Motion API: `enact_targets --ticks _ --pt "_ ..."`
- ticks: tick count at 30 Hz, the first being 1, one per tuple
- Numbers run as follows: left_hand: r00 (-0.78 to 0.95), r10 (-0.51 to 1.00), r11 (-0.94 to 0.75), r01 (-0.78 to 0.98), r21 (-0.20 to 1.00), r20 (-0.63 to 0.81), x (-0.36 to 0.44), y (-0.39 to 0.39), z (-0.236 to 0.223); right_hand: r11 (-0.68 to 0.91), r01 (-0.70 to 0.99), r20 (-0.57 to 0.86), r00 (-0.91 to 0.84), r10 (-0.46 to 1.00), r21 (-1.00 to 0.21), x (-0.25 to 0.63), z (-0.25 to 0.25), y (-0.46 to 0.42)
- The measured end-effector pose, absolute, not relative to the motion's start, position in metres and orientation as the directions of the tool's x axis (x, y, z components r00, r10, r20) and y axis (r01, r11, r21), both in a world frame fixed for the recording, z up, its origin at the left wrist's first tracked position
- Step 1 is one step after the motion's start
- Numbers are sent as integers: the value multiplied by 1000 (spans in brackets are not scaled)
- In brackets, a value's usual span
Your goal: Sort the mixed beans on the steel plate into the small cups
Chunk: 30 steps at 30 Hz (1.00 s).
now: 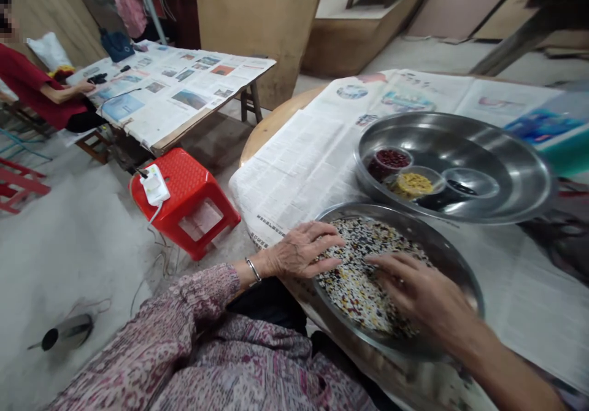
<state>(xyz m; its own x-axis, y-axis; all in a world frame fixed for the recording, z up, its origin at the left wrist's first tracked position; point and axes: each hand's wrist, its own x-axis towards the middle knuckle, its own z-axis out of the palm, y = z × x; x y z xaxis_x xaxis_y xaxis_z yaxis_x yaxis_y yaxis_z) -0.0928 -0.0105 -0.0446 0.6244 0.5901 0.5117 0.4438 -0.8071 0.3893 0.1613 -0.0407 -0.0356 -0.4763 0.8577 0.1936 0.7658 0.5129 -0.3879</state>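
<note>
A steel basin [464,270] in front of me holds a spread of mixed white, black, yellow and dark red grains and beans [356,291]. My left hand [306,250] reaches over the basin's left rim, palm down, fingers stretched out above the mix. From the right, my right hand [411,285] is over the grains, its fingers extended and slightly blurred. I see nothing held in either hand. Behind stands a wider steel basin [506,165] with small clear cups of red beans [392,158], yellow kernels [414,184] and black beans [461,187].
Newspaper [294,165] covers the round table. A red plastic stool [184,184] at the left carries a white power strip [155,184]. Farther back, a person in red [34,89] sits at another newspaper-covered table [161,116]. A metal container [69,332] lies on the floor.
</note>
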Motion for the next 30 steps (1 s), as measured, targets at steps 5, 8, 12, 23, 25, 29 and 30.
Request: enact_targets --ticks 5,8,12,23,25,29,30 --pt "619 567 -824 434 364 544 -93 -10 -45 696 586 160 -706 690 -415 126 -25 -72" --pt "618 569 -823 420 383 543 -93 -10 -42 676 701 224 -638 737 -227 120 -27 -58" --pt "600 561 -828 400 394 570 -94 -9 -40 399 914 320 -357 878 -74 151 -37 -29" --pt "607 586 -808 384 447 537 -94 -8 -42 403 769 203 -349 915 -495 146 -34 -50" --pt "607 607 -789 380 482 513 -95 -9 -42 381 752 162 -351 922 -538 151 -27 -60" --pt "568 637 -763 366 533 522 -94 -8 -41 384 686 -73 -537 841 -617 157 -15 -82" --pt "556 640 -761 365 536 530 -94 -8 -40 393 661 -112 -586 802 -639 155 -13 -86"
